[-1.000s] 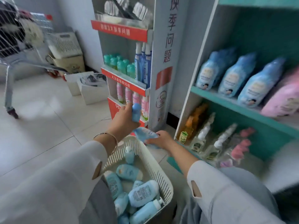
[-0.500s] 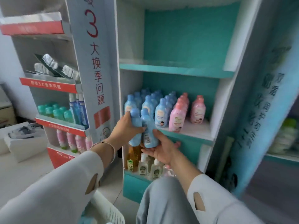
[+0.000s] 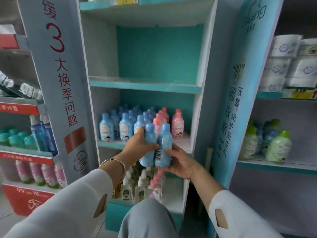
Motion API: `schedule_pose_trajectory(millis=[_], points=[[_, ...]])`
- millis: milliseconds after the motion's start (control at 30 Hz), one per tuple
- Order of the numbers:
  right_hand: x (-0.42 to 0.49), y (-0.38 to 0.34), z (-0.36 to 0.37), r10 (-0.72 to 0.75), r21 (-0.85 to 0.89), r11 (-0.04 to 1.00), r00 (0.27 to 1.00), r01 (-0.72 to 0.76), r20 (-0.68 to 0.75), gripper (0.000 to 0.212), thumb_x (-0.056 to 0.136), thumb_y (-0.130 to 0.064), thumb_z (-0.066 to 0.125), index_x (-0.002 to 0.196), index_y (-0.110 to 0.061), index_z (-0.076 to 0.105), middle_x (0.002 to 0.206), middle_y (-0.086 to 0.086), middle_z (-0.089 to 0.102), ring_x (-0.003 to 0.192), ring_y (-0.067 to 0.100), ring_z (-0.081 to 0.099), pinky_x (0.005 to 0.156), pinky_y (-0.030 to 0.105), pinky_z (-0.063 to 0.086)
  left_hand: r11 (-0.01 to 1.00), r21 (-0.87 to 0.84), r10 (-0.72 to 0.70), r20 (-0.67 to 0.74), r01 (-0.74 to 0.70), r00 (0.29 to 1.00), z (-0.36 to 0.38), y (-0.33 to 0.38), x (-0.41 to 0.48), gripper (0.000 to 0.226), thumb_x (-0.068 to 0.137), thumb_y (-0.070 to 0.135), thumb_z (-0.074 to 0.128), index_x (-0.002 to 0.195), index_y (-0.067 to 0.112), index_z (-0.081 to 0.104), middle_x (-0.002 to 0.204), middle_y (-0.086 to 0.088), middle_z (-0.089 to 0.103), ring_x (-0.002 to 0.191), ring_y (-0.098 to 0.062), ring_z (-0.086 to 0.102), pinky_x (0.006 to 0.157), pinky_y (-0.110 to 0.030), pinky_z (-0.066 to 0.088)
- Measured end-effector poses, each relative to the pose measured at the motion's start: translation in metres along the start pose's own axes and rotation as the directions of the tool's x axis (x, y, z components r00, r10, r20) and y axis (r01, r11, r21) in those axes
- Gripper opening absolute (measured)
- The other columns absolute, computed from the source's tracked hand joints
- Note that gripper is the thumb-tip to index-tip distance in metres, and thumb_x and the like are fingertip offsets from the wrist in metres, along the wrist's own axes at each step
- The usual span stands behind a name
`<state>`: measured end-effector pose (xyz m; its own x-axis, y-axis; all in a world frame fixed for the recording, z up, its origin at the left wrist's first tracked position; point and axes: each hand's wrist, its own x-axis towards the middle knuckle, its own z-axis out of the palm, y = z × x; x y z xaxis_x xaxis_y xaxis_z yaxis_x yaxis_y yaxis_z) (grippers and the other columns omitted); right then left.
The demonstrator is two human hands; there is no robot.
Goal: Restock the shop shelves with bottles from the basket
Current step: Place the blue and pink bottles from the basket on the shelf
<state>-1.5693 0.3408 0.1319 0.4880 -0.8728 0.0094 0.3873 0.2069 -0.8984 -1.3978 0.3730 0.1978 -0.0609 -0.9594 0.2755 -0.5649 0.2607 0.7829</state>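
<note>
With fingers (image 3: 151,146), left hand (image 3: 137,146) grips left bottle (image 3: 147,159), right hand (image 3: 180,160) right bottle (image 3: 164,140).

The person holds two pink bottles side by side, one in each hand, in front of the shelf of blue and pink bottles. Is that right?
No: both held bottles are blue, not pink. The head view shows the left hand gripping the left blue bottle and the right hand the right blue bottle, side by side in front of the shelf.

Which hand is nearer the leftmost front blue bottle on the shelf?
Left. The left hand, gripping a blue bottle, is just right of the leftmost bottle; the right hand holds a second bottle farther right and lower.
</note>
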Motion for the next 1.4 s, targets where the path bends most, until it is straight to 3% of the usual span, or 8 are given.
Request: schedule_pose_trajectory(millis=[200, 367, 500, 667, 933, 1133, 1267, 1400], points=[[0.011, -0.022, 0.005, -0.175, -0.271, 0.956, 0.957, 0.110, -0.231, 0.050, 0.077, -0.011, 0.073, 0.123, -0.015, 0.054, 0.112, 0.008, 0.066, 0.102, 0.025, 0.063, 0.086, 0.046, 0.053, 0.999, 0.023, 0.026, -0.027, -0.026, 0.999, 0.012, 0.000, 0.011, 0.040, 0.075, 0.030, 0.074, 0.094, 0.018, 0.041, 0.081, 0.008, 0.052, 0.078, -0.014, 0.053, 0.058, -0.022, 0.039], [0.031, -0.038, 0.004, -0.414, -0.486, 0.865, 0.721, 0.123, -0.555, 0.060, 0.073, -0.010, 0.079, 0.121, -0.009, 0.044, 0.102, 0.002, 0.057, 0.082, 0.013, 0.056, 0.059, 0.020, 0.044, 0.999, 0.037, 0.042, -0.091, -0.039, 0.995, 0.015, -0.007, 0.028, 0.040, 0.071, 0.038, 0.074, 0.090, 0.024, 0.041, 0.088, 0.003, 0.060, 0.085, -0.020, 0.061, 0.076, -0.043, 0.054], [0.056, -0.040, -0.009, -0.545, -0.727, 0.685, 0.623, -0.055, -0.561, 0.079, 0.066, -0.023, 0.085, 0.128, -0.003, 0.039, 0.114, 0.008, 0.052, 0.094, 0.023, 0.053, 0.068, 0.023, 0.039, 0.994, 0.099, 0.062, -0.153, -0.047, 0.986, 0.016, -0.007, 0.042, 0.043, 0.068, 0.047, 0.072, 0.088, 0.026, 0.040, 0.089, 0.003, 0.059, 0.081, -0.018, 0.061, 0.071, -0.044, 0.055], [0.086, -0.033, -0.023, -0.614, -0.801, 0.580, 0.566, -0.149, -0.550, 0.067, 0.071, -0.016, 0.081, 0.120, 0.000, 0.039, 0.117, 0.017, 0.048, 0.097, 0.029, 0.054, 0.072, 0.027, 0.039, 0.990, 0.116, 0.095, -0.164, -0.076, 0.982, 0.019, -0.009, 0.055, 0.050, 0.065, 0.057, 0.069, 0.086, 0.025, 0.039, 0.087, 0.006, 0.059, 0.081, -0.020, 0.061, 0.070, -0.046, 0.054], [0.099, -0.037, -0.035, -0.534, -0.759, 0.531, 0.548, -0.377, -0.644, 0.070, 0.076, -0.022, 0.076, 0.127, -0.004, 0.032, 0.128, 0.019, 0.045, 0.110, 0.034, 0.052, 0.074, 0.028, 0.036, 0.977, 0.187, 0.126, -0.122, -0.102, 0.984, 0.028, -0.004, 0.064, 0.049, 0.066, 0.056, 0.069, 0.086, 0.023, 0.038, 0.088, 0.007, 0.054, 0.081, -0.018, 0.054, 0.065, -0.036, 0.046], [0.091, -0.045, -0.027, -0.406, -0.639, 0.676, 0.540, -0.366, -0.738, 0.087, 0.085, -0.029, 0.067, 0.146, 0.000, 0.012, 0.148, 0.018, 0.030, 0.134, 0.032, 0.037, 0.106, 0.036, 0.032, 0.978, 0.194, 0.101, -0.142, -0.072, 0.985, 0.039, 0.002, 0.065, 0.054, 0.067, 0.057, 0.067, 0.089, 0.020, 0.036, 0.089, 0.002, 0.054, 0.084, -0.022, 0.053, 0.062, -0.034, 0.040], [0.072, -0.056, -0.014, -0.463, -0.692, 0.643, 0.554, -0.328, -0.692, 0.052, 0.095, -0.028, 0.050, 0.140, -0.006, 0.033, 0.135, 0.015, 0.047, 0.117, 0.026, 0.049, 0.093, 0.033, 0.039, 0.977, 0.211, 0.079, -0.173, -0.041, 0.982, 0.055, 0.011, 0.065, 0.060, 0.069, 0.055, 0.069, 0.104, 0.018, 0.039, 0.102, -0.003, 0.058, 0.098, -0.027, 0.055, 0.067, -0.034, 0.040], [0.050, -0.063, -0.003, -0.654, -0.815, 0.573, 0.552, -0.085, -0.517, 0.032, 0.099, -0.022, 0.040, 0.102, -0.002, 0.064, 0.095, 0.017, 0.066, 0.090, 0.032, 0.061, 0.075, 0.038, 0.047, 0.987, 0.162, 0.052, -0.223, -0.015, 0.973, 0.065, 0.021, 0.067, 0.081, 0.067, 0.058, 0.070, 0.126, 0.013, 0.039, 0.118, -0.008, 0.057, 0.108, -0.031, 0.055, 0.080, -0.040, 0.046]])
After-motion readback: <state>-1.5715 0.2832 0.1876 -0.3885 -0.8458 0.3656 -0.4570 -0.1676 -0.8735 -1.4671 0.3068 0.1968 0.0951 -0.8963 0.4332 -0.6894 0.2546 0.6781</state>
